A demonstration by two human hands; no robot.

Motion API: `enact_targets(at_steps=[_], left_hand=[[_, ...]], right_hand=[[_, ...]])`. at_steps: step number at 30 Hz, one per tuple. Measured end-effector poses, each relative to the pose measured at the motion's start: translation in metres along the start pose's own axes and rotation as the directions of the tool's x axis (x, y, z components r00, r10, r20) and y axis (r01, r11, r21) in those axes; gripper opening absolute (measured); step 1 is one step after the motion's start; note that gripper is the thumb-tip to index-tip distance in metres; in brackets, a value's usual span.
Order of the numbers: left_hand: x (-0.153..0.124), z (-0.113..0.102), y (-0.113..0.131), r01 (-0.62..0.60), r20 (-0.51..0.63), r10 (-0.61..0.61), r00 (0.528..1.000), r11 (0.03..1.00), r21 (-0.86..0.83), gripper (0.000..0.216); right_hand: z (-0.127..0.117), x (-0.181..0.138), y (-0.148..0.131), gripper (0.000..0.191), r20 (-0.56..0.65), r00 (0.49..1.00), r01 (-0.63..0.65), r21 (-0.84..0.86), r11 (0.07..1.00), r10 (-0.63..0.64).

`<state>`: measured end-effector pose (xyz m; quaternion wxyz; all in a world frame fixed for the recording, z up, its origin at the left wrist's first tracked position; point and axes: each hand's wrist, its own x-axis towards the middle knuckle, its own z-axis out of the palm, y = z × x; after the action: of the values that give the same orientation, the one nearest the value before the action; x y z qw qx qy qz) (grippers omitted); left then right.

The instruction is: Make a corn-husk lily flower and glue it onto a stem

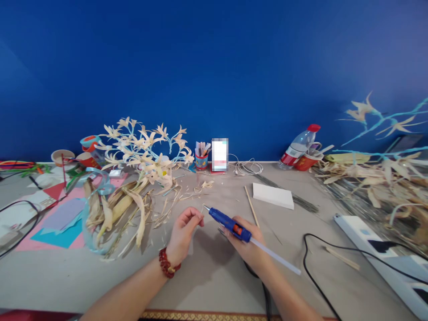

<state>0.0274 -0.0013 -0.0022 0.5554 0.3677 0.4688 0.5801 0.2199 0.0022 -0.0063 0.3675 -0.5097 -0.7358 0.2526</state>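
My right hand (245,243) is wrapped round a blue hot glue gun (227,221), with a long translucent glue stick (276,257) jutting from its rear. The gun's metal nozzle points up and left, very close to the fingertips of my left hand (186,229). Those fingers are pinched together. A small pale bit shows by the nozzle tip, too small to name. On my left wrist is a red bead bracelet (167,263). Left of my hands lie dried corn husks (117,209), and behind them stands a bunch of pale husk flowers (147,151) on light-blue stems.
At right are a white power strip (371,254), a black cord (309,267), a white block (273,196) and thin wires (304,203). A tilted bottle (297,149), a pen cup (201,161) and a phone (220,155) line the blue wall. Coloured paper (60,236) lies left.
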Motion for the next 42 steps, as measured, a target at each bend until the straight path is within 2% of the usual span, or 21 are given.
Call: enact_targets(at_steps=[11,42], left_hand=[[0.0009,-0.0004,-0.0006,-0.024,-0.006,0.024,1.000,1.000,-0.009,0.015],[0.0017,-0.0011,0.0025,-0.002,-0.003,0.002,1.000,1.000,-0.028,0.015]], right_hand=[[-0.0021,0.0012,-0.0024,0.019,0.041,0.999,0.010,0.001,1.000,-0.010],[-0.0028,0.0027,-0.0089,0.012,0.035,0.999,0.042,-0.020,0.999,-0.042]])
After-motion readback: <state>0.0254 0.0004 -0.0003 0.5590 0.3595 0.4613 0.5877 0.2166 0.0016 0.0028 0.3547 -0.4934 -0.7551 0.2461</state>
